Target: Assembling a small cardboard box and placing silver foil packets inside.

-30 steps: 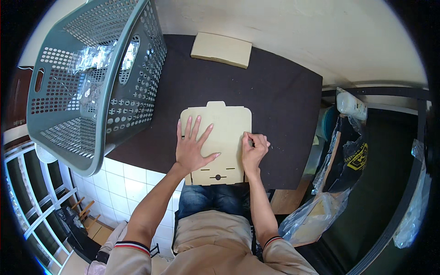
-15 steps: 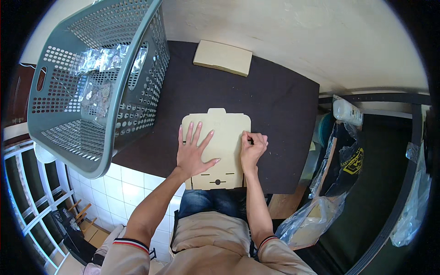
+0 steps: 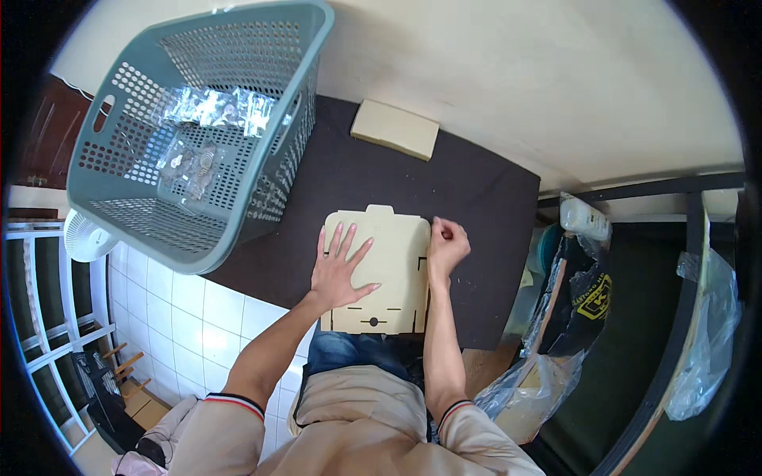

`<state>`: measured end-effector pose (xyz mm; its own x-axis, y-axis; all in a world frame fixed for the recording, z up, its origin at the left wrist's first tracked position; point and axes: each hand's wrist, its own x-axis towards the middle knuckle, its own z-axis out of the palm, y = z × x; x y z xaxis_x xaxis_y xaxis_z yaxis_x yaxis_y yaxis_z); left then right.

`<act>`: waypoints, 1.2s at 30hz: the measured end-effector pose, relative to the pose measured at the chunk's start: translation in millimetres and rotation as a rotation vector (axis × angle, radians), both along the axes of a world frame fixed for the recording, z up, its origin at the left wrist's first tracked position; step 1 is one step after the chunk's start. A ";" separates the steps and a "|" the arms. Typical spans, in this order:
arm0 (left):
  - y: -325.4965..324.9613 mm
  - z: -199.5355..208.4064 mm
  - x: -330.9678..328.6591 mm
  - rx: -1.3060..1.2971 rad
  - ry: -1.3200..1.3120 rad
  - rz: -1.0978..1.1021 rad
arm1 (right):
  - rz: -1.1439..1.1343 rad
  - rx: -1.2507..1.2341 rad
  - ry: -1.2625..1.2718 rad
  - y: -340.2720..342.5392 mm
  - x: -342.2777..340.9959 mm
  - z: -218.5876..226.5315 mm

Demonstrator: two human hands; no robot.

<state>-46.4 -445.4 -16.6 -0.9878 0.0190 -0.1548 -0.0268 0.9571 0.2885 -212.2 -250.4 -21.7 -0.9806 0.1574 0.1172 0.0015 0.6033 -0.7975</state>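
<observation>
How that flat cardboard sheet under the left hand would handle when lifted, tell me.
The cardboard sheet looks thin, so it is probably light for its size. The slots cut near its lower edge hint that it may bend there. Lying flat, it seems unlikely to roll or tip.

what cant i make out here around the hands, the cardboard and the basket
All in the head view:
- Left hand: palm, hidden by its own back.
- Right hand: whether it grips anything, hidden by its curled fingers.
- Flat cardboard: underside, face down on the dark tabletop.
- Tan box: inside, hidden by its closed top.
- Clear packets in the basket: exact contents, too small and lost in glare.
</observation>
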 end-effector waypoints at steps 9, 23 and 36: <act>-31.6 -18.1 24.1 0.293 0.420 0.482 | 0.305 0.219 -0.097 45.5 98.0 14.3; -52.1 -29.1 30.0 0.231 0.395 0.243 | 0.605 0.530 -0.049 34.5 117.5 -10.9; -54.2 -31.4 25.1 0.222 0.382 0.221 | 0.781 0.597 -0.206 44.6 103.6 -6.3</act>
<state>-21.3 -499.6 -48.0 -0.9572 -0.2062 0.2031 -0.0751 0.8546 0.5139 -108.6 -205.8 -28.0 -0.7943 -0.5677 -0.2163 -0.4614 0.7954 -0.3931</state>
